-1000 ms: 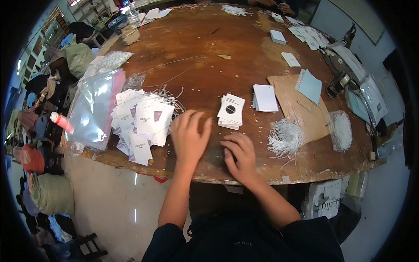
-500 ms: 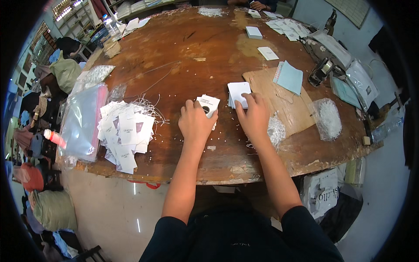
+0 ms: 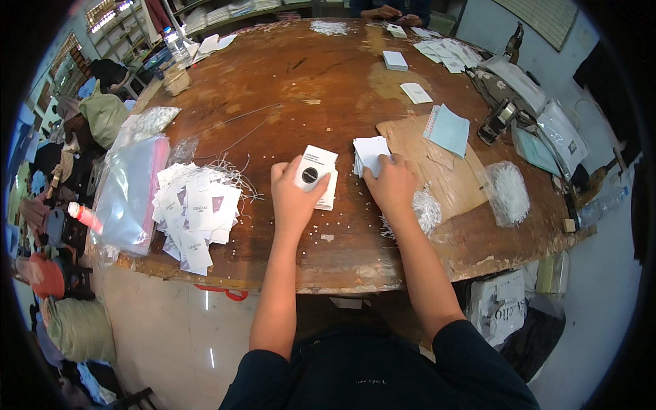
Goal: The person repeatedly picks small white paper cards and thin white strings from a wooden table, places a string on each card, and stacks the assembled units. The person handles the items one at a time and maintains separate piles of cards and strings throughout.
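Dotted card shifted left, in left hand, apart from right hand.

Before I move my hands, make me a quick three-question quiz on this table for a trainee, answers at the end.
1. True or false: the blue notebook overlaps the cardboard.
2. What does the right hand touch? A) the tag pile; B) the blank cards; C) the blue notebook.
3. Fill in: the left hand grips a white card printed with a black ____.

Key: 1. True. 2. B. 3. Circle.
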A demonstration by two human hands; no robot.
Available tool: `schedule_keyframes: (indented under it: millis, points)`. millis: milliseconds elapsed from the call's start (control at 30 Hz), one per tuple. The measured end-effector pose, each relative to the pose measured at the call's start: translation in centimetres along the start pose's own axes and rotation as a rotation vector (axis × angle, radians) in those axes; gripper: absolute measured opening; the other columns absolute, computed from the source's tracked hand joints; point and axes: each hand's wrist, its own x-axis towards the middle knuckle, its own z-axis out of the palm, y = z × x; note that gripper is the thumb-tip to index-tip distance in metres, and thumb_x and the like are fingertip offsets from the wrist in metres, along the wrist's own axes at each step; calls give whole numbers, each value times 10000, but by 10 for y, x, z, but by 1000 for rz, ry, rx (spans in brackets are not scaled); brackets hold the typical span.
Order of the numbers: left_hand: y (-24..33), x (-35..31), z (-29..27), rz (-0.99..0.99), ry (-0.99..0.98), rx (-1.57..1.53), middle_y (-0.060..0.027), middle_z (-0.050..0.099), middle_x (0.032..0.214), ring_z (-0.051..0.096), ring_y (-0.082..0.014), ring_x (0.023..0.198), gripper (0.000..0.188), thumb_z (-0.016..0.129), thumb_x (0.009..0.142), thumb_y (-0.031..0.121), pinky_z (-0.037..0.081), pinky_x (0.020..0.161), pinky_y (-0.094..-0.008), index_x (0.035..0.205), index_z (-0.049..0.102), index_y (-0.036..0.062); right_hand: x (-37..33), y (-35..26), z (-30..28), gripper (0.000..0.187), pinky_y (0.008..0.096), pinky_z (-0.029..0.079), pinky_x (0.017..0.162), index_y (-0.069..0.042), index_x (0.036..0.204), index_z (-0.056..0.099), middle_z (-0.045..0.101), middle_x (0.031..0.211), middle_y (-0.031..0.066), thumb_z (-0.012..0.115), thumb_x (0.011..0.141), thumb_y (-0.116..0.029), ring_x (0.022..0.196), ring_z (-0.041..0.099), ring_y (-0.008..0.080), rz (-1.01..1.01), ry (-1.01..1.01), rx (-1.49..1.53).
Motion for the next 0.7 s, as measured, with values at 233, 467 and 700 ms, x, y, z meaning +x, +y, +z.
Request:
schedule_keyframes:
  millis: [233, 467, 700]
  points:
    - [-6, -13, -2, -415, -115, -895, -76, 626, 1151, 606, -131, 1045, 434, 743, 911, 124, 500, 939, -309, 1263, 521, 0, -2, 1, -3, 361, 493, 498, 842, -31, 994, 745, 681, 1084, 188, 733, 827, -350, 1009, 627, 363, -48, 52, 24]
    - [-7, -24, 3, -439, -145, -888, -78, 649, 1120, 615, -121, 1006, 289, 675, 972, 149, 500, 911, -290, 1186, 559, -8, -7, 4, -2, 308, 483, 497, 839, -49, 957, 765, 694, 1078, 173, 738, 829, -328, 993, 632, 371, -113, 53, 6]
    - [-7, -28, 0, -474, -108, -912, -95, 658, 1132, 632, -130, 1031, 317, 633, 1003, 187, 548, 856, -299, 1227, 512, 0, -8, 6, 1, 311, 490, 505, 865, -25, 998, 748, 671, 1150, 224, 753, 827, -284, 1042, 623, 394, -170, 235, 119]
